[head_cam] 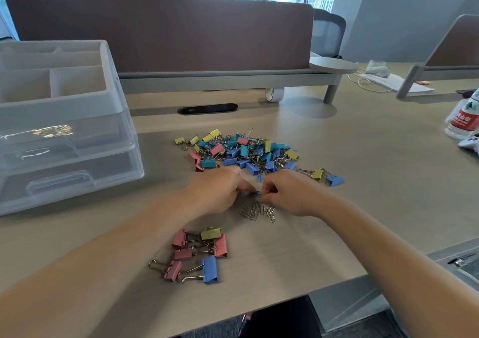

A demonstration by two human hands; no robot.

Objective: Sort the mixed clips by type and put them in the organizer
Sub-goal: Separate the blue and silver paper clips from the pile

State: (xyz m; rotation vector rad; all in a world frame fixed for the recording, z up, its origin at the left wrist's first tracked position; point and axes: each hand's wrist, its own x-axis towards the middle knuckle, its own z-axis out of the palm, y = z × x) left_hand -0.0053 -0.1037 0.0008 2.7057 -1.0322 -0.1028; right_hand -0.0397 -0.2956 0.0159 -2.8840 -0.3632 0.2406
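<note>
A mixed heap of coloured binder clips and paper clips lies mid-desk. My left hand and my right hand meet just in front of it, fingertips curled together on a small blue paper clip. Below them sits a small bunch of silver paper clips. Nearer to me lies a group of larger binder clips, pink, yellow and blue. The translucent organizer with top compartments and drawers stands at the left. Two binder clips, yellow and blue, lie apart to the right.
A brown partition closes the back of the desk, with a cable slot and a tape roll below it. A water bottle and a white controller stand at the right edge. The desk's front edge is close.
</note>
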